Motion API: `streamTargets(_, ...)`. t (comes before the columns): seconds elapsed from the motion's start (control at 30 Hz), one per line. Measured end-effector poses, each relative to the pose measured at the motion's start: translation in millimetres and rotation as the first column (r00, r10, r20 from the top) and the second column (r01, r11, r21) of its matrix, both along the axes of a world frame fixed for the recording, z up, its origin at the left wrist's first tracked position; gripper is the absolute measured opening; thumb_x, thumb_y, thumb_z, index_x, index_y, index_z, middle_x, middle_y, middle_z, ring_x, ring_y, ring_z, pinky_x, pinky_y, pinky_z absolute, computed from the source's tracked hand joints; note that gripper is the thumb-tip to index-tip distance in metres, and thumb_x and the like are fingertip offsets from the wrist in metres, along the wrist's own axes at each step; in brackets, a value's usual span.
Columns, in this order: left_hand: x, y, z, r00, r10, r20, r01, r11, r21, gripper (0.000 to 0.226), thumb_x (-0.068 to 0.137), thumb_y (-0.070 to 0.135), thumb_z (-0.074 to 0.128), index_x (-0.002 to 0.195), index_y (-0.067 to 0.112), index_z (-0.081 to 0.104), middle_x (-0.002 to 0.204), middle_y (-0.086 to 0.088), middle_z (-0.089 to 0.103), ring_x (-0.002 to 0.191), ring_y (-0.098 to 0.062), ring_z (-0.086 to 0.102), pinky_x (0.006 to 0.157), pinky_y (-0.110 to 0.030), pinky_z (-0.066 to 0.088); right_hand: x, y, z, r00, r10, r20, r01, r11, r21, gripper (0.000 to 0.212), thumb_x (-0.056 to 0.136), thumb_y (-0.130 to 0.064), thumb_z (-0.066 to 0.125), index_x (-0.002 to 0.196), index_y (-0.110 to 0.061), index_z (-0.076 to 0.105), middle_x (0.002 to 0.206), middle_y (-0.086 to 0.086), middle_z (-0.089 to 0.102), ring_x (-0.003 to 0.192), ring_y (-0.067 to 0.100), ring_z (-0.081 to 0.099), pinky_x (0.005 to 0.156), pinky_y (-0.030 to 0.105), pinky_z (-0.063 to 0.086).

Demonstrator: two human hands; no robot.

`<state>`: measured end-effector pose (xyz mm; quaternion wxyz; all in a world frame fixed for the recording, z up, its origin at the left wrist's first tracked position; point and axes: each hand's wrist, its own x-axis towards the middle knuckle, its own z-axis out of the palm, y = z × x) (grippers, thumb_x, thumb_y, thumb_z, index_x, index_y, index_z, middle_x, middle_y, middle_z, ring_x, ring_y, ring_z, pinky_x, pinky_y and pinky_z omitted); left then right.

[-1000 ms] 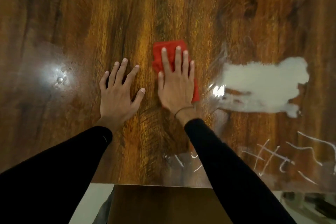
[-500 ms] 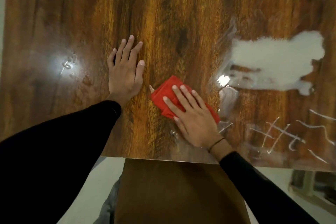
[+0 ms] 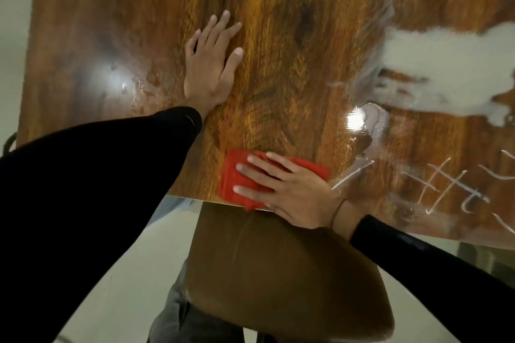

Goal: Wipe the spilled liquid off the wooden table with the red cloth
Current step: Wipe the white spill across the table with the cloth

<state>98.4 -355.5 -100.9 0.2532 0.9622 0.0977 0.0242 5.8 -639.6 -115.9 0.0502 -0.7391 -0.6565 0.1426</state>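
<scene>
Floor (image 3: 16,36): pale strip beside the counter's left edge and below its near edge
Counter (image 3: 278,36): glossy brown wood grain, filling most of the view
Droplets (image 3: 122,86): small wet beads and a glare spot left of the left hand
Left hand (image 3: 209,69): flat on the bare wood, palm down, fingers (image 3: 223,25) straight and slightly spread, holding nothing; a black sleeve (image 3: 111,161) runs back from the wrist
Cloth (image 3: 237,175): red, folded, lying at the near edge of the counter, one corner hanging just over the edge
Right hand (image 3: 292,192): lies on top of the cloth, fingers straight and pointing left, pressing it to the wood rather than gripping it; a thin band circles the wrist, heel of the hand past the counter's edge
Chair (image 3: 278,273): brown seat below the near edge, under the right hand
Spill (image 3: 446,69): broad whitish patch on the right part of the counter, well apart from the cloth, with smeared streaks on its left side
Thin streaks (image 3: 434,186): pale crossed lines near the right corner
</scene>
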Motion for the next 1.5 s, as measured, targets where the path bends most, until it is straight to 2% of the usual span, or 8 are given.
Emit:
streamTargets(0.33,-5.1,-9.1,12.9,0.999,0.022,-0.032,-0.026,0.994,-0.111,0.059,0.118,0.05,0.029,0.168,0.023,0.046,0.186,-0.005,0.021,0.173,-0.024,0.011,0.136,-0.048,0.004,49.8,-13.3,20.0,0.798,-0.599,0.069,0.601,0.799,-0.014,0.065,0.121,-0.049,0.019,0.182,-0.028,0.017,0.189,0.016,0.007,0.176,0.038,0.006,0.14,0.063,0.016)
streamTargets(0.57,-34.1,-71.4,18.4,0.996,0.086,0.014,-0.082,0.975,-0.208,0.048,0.122,0.041,0.034,0.162,0.022,0.053,0.18,-0.002,0.034,0.17,-0.021,0.021,0.132,-0.039,0.011,-4.5,-41.1,8.9,0.989,-0.148,0.008,0.148,0.989,-0.019,0.068,0.12,-0.048,0.033,0.183,-0.031,0.01,0.19,0.013,0.001,0.177,0.036,0.001,0.143,0.058,0.004)
streamTargets(0.73,-34.8,-124.6,11.3,0.998,0.063,-0.013,-0.064,0.99,-0.127,0.047,0.12,0.038,0.036,0.159,0.019,0.054,0.179,-0.006,0.036,0.17,-0.026,0.023,0.135,-0.046,0.017,10.7,-144.7,9.6,0.957,-0.277,0.087,0.284,0.956,-0.076,0.066,0.121,-0.051,0.025,0.183,-0.033,0.011,0.191,0.009,-0.001,0.177,0.034,0.0,0.143,0.059,0.004)
streamTargets(0.9,4.3,-155.0,6.6,1.0,0.006,0.016,-0.004,0.996,-0.087,0.052,0.12,0.034,0.028,0.164,0.016,0.05,0.18,-0.007,0.034,0.171,-0.026,0.021,0.137,-0.046,0.015,-22.2,-175.9,13.6,0.319,-0.942,0.105,0.947,0.321,-0.004,0.065,0.119,-0.043,0.032,0.181,-0.025,0.022,0.191,0.008,0.006,0.177,0.033,0.004,0.142,0.061,0.006)
streamTargets(1.03,9.2,-149.6,-4.6,0.998,-0.052,-0.022,0.051,0.998,-0.041,0.058,0.12,0.037,0.022,0.17,0.014,0.041,0.183,-0.008,0.027,0.172,-0.026,0.017,0.14,-0.045,0.011,-55.3,-129.5,9.4,-0.061,-0.994,0.086,0.998,-0.061,0.013,0.069,0.118,-0.042,0.033,0.182,-0.021,0.018,0.19,0.012,0.005,0.176,0.037,0.005,0.141,0.062,0.009)
streamTargets(1.27,5.8,-144.5,-0.3,0.992,0.081,0.099,-0.036,0.917,-0.397,0.06,0.117,0.039,0.037,0.169,0.009,0.043,0.173,-0.008,0.048,0.164,-0.028,0.04,0.132,-0.055,0.032,-6.3,-69.6,4.7,0.698,-0.715,0.049,0.716,0.698,-0.008,0.068,0.121,-0.047,0.031,0.183,-0.023,0.013,0.19,0.014,-0.001,0.177,0.036,-0.001,0.142,0.061,0.008)
streamTargets(1.4,6.1,-140.0,0.4,0.986,0.082,0.148,-0.005,0.886,-0.463,0.065,0.113,0.041,0.041,0.164,0.0,0.046,0.167,-0.016,0.053,0.157,-0.031,0.049,0.126,-0.058,0.041,52.8,-43.0,5.3,0.643,-0.762,0.079,0.761,0.647,0.045,0.067,0.12,-0.045,0.032,0.182,-0.024,0.017,0.19,0.013,0.007,0.177,0.034,0.005,0.141,0.06,0.012)
streamTargets(1.5,5.7,-138.0,-0.9,0.994,0.013,0.106,0.024,0.939,-0.342,0.068,0.113,0.048,0.04,0.166,0.006,0.045,0.172,-0.015,0.047,0.163,-0.032,0.039,0.133,-0.055,0.031,62.8,-46.3,7.6,0.313,-0.947,0.07,0.945,0.318,0.074,0.067,0.119,-0.044,0.033,0.182,-0.023,0.02,0.19,0.012,0.009,0.177,0.035,0.007,0.141,0.06,0.011)
